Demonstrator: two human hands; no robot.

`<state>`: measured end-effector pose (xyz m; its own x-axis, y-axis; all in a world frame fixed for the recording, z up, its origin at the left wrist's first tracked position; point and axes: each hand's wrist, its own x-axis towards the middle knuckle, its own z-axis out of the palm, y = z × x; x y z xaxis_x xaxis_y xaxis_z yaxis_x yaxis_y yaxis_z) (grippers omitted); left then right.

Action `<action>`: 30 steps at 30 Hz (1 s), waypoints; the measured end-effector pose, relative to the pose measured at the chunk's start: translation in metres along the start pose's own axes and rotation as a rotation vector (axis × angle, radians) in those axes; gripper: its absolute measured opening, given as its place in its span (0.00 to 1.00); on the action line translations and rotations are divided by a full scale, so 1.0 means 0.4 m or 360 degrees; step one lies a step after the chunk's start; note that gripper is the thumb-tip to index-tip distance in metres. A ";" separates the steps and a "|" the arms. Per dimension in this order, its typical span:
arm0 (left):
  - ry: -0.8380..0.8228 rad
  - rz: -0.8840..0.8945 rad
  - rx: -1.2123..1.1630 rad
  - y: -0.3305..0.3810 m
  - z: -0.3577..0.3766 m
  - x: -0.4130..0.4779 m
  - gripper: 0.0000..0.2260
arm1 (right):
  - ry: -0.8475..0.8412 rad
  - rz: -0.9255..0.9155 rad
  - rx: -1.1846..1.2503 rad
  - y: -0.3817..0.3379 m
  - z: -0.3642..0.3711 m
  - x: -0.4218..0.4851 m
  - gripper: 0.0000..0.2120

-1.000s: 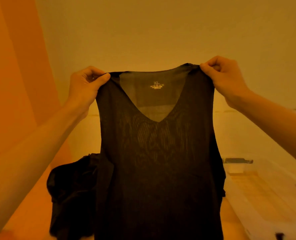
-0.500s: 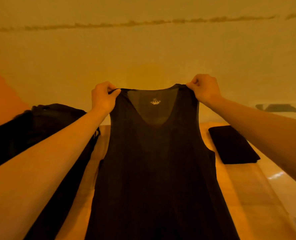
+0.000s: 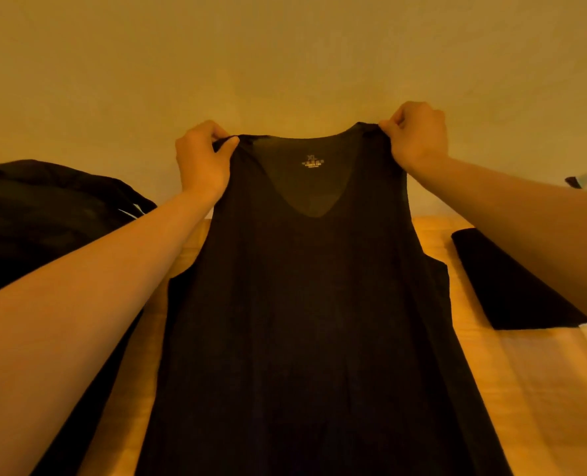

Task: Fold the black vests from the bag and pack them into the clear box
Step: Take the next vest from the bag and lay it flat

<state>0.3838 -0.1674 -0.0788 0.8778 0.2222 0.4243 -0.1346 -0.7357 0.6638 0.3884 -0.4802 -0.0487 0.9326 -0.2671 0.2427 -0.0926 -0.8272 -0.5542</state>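
My left hand (image 3: 201, 159) pinches the left shoulder strap of a thin black V-neck vest (image 3: 305, 304); my right hand (image 3: 417, 135) pinches the right strap. Vest hangs spread out, front facing me, over the light wooden table (image 3: 491, 389). Folded black cloth (image 3: 505, 286) lies right, dark fabric heap (image 3: 44, 214) left.

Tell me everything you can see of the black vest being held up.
The black vest is sleeveless with a deep V-neck, of thin, slightly sheer fabric. A pale printed label reading XL sits inside the back neck. It is unfolded, front towards the camera, stretched between its shoulder straps: the left hand pinches one, the right hand the other. Its body slopes down over the wooden surface; the hem runs out of view.
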 end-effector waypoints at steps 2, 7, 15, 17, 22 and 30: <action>-0.0210 -0.0051 0.0103 -0.011 0.021 -0.005 0.11 | -0.0103 -0.0010 -0.0074 0.003 0.011 -0.003 0.13; -0.0516 0.0060 0.0473 0.040 -0.008 -0.096 0.15 | -0.0384 -0.0175 -0.0301 -0.011 0.001 -0.111 0.13; -0.0947 0.0116 0.0815 0.211 -0.218 -0.513 0.31 | -0.0281 -0.0197 -0.0158 0.001 -0.137 -0.605 0.15; -0.0910 0.0017 0.0905 0.191 -0.281 -0.603 0.33 | -0.0265 -0.0122 -0.0188 0.035 -0.168 -0.710 0.19; -0.0923 -0.0176 0.0888 0.132 -0.380 -0.765 0.33 | -0.0555 -0.0055 -0.0394 0.112 -0.191 -0.851 0.40; -0.0928 -0.0140 0.0626 0.039 -0.436 -0.801 0.38 | -0.0533 -0.0049 -0.0465 0.182 -0.203 -0.831 0.30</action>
<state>0.0203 -0.1384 -0.0970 0.9956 -0.0064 -0.0930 0.0279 -0.9317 0.3621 0.0433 -0.4918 -0.1050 0.9936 -0.1050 -0.0423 -0.1127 -0.9502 -0.2907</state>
